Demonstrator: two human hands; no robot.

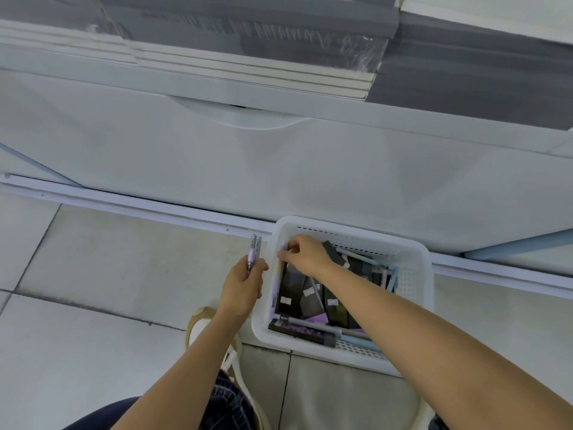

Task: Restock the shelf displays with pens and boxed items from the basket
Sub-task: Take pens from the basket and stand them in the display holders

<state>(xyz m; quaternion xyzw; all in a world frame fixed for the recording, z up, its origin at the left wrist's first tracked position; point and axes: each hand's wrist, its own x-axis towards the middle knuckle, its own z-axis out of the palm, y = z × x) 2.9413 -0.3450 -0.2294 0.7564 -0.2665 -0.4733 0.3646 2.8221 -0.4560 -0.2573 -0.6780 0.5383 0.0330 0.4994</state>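
A white plastic basket (pixel 412 274) stands on the floor against the shelf base, holding dark boxed items (pixel 293 290) and several pale blue and lilac pens (pixel 356 338). My left hand (pixel 243 288) hovers just left of the basket and grips two lilac pens (pixel 255 248) that point upward. My right hand (pixel 305 254) reaches into the basket's far left corner, its fingers pinching a lilac pen (pixel 282 249) that lies along the left wall.
The white shelf unit (pixel 279 169) fills the upper view, with stacks of grey and white pads (pixel 248 57) on its ledge. A pale rail (pixel 124 206) runs along the tiled floor. My shoe (pixel 201 324) and knee sit below the left hand.
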